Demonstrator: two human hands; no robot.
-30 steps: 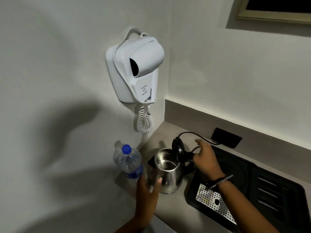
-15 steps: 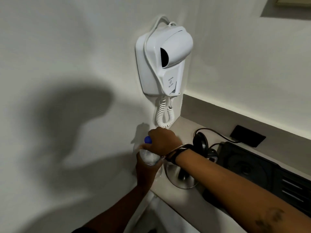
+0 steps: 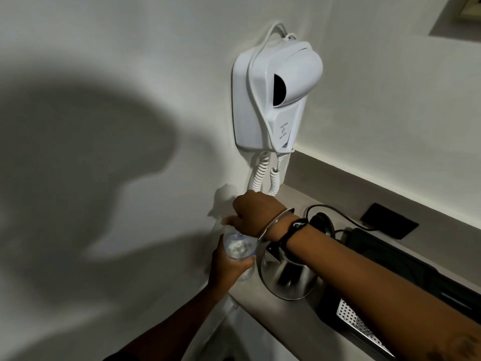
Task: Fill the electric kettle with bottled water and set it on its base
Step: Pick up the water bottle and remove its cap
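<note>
A clear plastic water bottle (image 3: 238, 247) stands upright at the counter's left end, against the wall. My left hand (image 3: 227, 267) grips its body from below. My right hand (image 3: 253, 213) is closed over its top, hiding the blue cap. Just right of the bottle sits the steel electric kettle (image 3: 286, 280), its black lid (image 3: 321, 222) tipped open; my right forearm crosses over its mouth. I cannot see the kettle's base.
A white wall-mounted hair dryer (image 3: 276, 100) with a coiled cord (image 3: 260, 175) hangs just above the bottle. A black tray (image 3: 395, 259) with a perforated metal grate (image 3: 356, 324) lies right of the kettle. A black wall socket (image 3: 389, 221) takes the kettle's cord.
My right hand left the kettle lid and crossed over to the bottle top. My left hand closed around the bottle. The view swung left and closer.
</note>
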